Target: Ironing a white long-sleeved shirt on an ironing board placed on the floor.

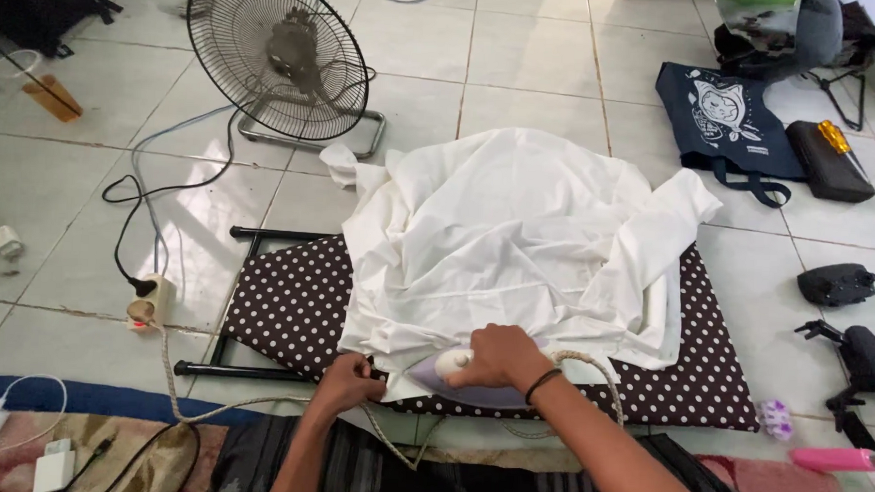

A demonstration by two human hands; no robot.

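Shirt [516, 229] hem sits pinched in our left hand [348, 381] while our right hand [497, 358] fingers wrap the iron [452, 377]; lingering could scorch the bunched fabric.

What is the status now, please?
Right hand grips iron. Left hand pinches shirt hem on board. Iron cord loops by right wrist.

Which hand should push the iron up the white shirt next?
Probably the right hand: it already grips the iron at the near hem of the white shirt. The left hand pinches the shirt's edge on the dotted ironing board, so it looks better placed to hold the cloth.
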